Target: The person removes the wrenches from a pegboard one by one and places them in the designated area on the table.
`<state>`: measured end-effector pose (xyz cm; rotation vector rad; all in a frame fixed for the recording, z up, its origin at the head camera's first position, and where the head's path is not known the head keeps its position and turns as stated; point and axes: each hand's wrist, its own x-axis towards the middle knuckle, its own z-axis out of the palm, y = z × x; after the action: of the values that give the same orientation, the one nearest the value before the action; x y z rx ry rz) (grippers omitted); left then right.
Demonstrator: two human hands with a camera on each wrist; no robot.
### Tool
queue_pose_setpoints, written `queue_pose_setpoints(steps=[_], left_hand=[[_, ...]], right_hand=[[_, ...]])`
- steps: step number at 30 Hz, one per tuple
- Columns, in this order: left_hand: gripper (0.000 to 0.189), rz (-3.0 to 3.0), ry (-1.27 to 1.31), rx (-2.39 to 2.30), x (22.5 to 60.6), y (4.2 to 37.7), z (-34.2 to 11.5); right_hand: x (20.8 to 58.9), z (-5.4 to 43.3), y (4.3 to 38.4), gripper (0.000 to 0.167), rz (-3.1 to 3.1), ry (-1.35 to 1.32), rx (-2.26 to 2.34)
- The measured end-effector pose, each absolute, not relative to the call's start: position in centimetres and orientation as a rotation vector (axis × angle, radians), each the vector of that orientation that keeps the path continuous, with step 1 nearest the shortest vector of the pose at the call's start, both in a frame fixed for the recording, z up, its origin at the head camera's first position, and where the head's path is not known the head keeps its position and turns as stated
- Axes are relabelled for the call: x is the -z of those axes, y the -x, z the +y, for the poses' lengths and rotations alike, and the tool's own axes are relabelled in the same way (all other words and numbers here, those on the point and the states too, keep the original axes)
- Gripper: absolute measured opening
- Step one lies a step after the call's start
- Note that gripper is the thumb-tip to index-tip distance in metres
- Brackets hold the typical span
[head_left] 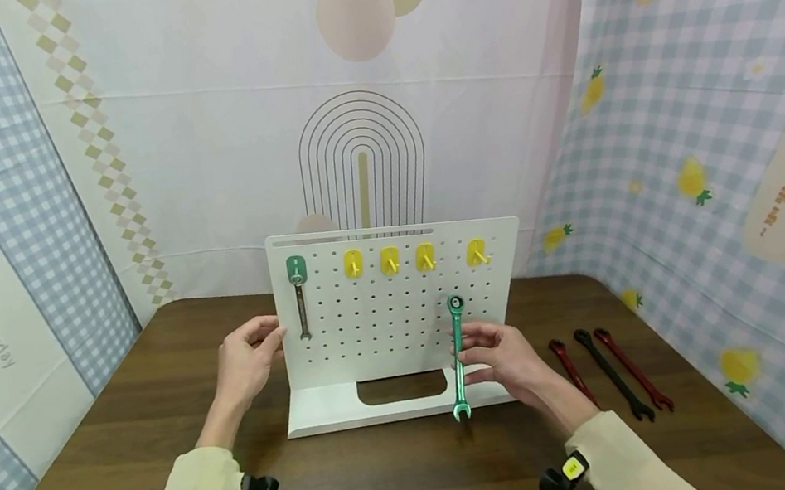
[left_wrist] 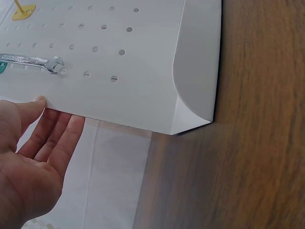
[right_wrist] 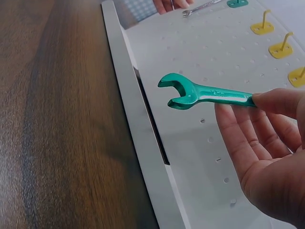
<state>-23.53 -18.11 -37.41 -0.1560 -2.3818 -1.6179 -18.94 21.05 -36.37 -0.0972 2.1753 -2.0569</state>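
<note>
A white pegboard stands upright on the table. My left hand pinches its left edge, thumb at the front and fingers reaching behind. My right hand holds a green combination wrench between thumb and fingers in front of the board's lower right part. The wrench hangs ring end up, and its open-end jaw shows plainly in the right wrist view. A silver wrench hangs from a green hook at the board's upper left. Several yellow hooks line the top, bearing nothing.
Right of the board, two red wrenches and a dark wrench lie on the brown wooden table. Patterned cloths hang behind and at both sides. The board's base has a long cut-out.
</note>
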Motion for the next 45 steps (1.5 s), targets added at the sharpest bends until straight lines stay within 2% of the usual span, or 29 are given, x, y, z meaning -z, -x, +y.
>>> queue_pose_setpoints(steps=[21,45], left_hand=[[0.03,-2.371,0.172,1.627,37.4,23.7,-18.3],[0.03,-2.371,0.171,1.621,37.5,23.8,-18.3]], right_hand=[[36.3,22.1,18.7,0.051,2.154,0.127,2.074],[36.4,24.8,18.3,0.05,2.226,-0.017,2.051]])
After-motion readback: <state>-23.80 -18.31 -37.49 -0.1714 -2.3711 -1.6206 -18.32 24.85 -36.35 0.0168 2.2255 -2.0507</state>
